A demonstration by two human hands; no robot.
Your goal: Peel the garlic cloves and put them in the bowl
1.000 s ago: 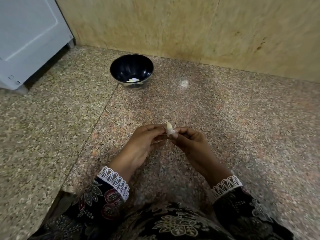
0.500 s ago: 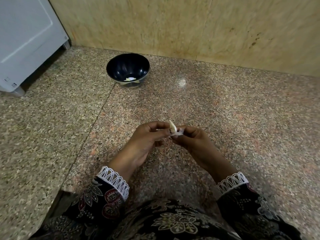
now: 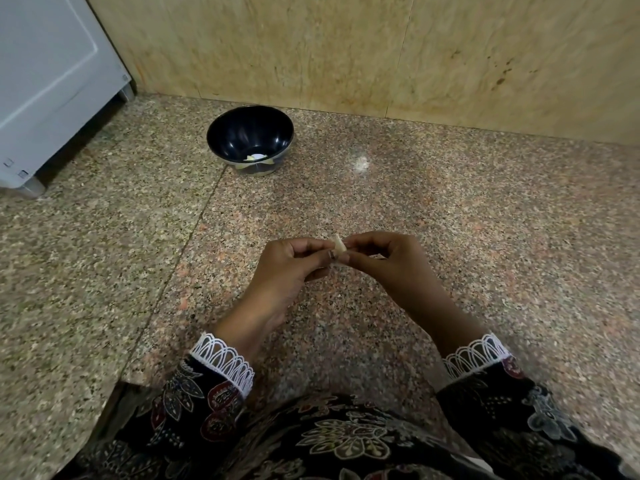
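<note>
Both hands meet low in the head view, fingertips together over the counter: the left hand (image 3: 287, 268) and the right hand (image 3: 384, 261) each pinch one garlic clove (image 3: 338, 245) between thumb and curled fingers, so neither has anything else in its grasp. Its pale tip pokes up and slightly away from the person between the two sets of fingertips, its long axis roughly upright with a small tilt to the left; whether papery skin clings to the lower part I cannot tell, as the fingers cover it. From the clove, the dark bowl (image 3: 221, 133) lies ahead and to the left, well apart, close to the wall, with a few pale pieces at its bottom. That puts the left hand somewhat nearer the bowl, though either could make the reach forward. Underneath is a speckled granite counter (image 3: 450, 202) with a seam running diagonally, backed by beige stone wall panels (image 3: 311, 46); a white appliance (image 3: 45, 81) stands at far left.
</note>
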